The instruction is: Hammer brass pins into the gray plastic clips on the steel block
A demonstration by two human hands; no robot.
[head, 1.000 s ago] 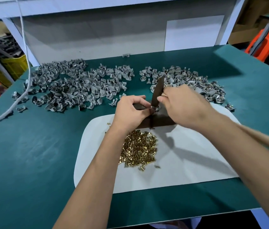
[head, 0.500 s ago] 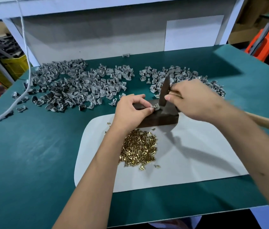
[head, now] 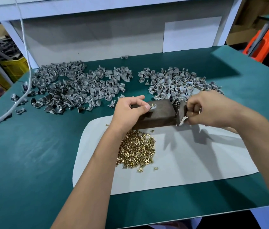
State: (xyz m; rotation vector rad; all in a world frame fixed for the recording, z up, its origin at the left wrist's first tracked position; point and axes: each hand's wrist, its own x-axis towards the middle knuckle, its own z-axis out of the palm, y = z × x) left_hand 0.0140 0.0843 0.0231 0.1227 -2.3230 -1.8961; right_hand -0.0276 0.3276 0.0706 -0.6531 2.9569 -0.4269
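Fingers of my left hand [head: 128, 109] are curled, thumb and forefinger pinching a gray clip [head: 152, 106] that sits on top of the block [head: 160, 114]. On the other side, my right hand [head: 208, 108] has its fingers wrapped round the hammer [head: 180, 113], gripped close up by the dark head; that head hangs at the block's right end, off the clip (whether it touches the block I cannot tell). Part of the wooden handle shows below my right wrist.

From the head camera, the block lies across the far edge of the white mat [head: 188, 162], which is spread on the green table [head: 31, 154]. Just in front of the block, under my left wrist, is the heap of brass pins [head: 137, 151], with a few strays beside it on the mat. Beyond the block there are two spreads of gray clips: a big pile [head: 74, 86] to the far left and a smaller pile [head: 175, 81] to the far right, right behind my right hand. One lone clip [head: 124, 57] sits by the back wall. A white cable [head: 24, 63] hangs down at the left and trails over the table edge.
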